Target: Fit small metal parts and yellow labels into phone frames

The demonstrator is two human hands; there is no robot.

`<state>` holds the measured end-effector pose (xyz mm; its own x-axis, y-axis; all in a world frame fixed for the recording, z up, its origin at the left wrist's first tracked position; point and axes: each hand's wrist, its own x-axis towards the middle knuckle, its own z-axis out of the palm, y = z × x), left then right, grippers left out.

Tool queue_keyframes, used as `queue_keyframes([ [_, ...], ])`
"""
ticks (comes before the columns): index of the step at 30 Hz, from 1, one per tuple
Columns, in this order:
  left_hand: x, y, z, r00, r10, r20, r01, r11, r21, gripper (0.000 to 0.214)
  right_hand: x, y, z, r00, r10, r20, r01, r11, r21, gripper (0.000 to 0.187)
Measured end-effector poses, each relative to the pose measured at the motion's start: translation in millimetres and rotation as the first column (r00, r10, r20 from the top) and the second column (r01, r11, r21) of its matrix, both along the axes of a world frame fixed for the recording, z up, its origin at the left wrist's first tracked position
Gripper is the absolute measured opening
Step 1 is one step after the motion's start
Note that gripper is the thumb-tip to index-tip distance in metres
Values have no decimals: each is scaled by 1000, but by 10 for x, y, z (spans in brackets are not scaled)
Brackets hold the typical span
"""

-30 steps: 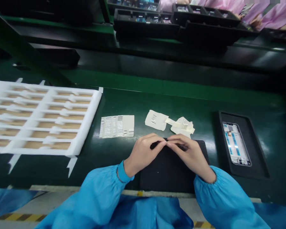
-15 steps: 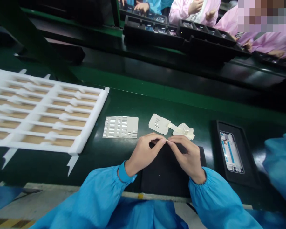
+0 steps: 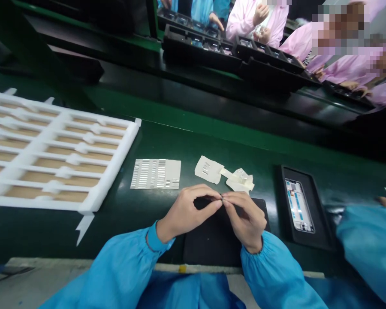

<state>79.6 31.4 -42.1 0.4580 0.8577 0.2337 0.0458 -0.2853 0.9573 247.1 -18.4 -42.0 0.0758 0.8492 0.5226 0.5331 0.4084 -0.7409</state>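
- Blue sleeves (image 3: pixel 128 266) reach in over a black pad (image 3: pixel 212 242) at the near edge.
- Above the pad's far edge, the left hand (image 3: pixel 188 212) and right hand (image 3: pixel 246 219) meet fingertip to fingertip. Both are pinched on a tiny piece (image 3: pixel 223 198), equally near it; its long axis is too small to tell.
- Just beyond lie a sticker sheet (image 3: pixel 156 174), far-left of the hands, and paper scraps (image 3: pixel 227 175), straight ahead.

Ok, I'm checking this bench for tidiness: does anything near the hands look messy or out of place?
Only the crumpled paper scraps, lying loose and overlapping on the green belt just beyond the black pad. The sticker sheet lies flat, and the phone frame sits squarely in its tray.
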Motion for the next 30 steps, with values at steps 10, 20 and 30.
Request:
queue_keyframes([
  [10, -8, -32, 19, 1000, 17, -16, -15, 997, 80, 5, -91, -143, 7, 953, -102, -285, 39, 975, -220, 5],
  [20, -34, -87, 33, 999, 1, 40, -6, 992, 124, 6, -161, -205, 42, 927, -146, -345, 58, 966, -254, 5],
  [30, -443, -186, 250, 962, 197, 191, -215, 973, 79, 10, -733, -115, 375, 931, -85, -354, 17, 981, -191, 10],
])
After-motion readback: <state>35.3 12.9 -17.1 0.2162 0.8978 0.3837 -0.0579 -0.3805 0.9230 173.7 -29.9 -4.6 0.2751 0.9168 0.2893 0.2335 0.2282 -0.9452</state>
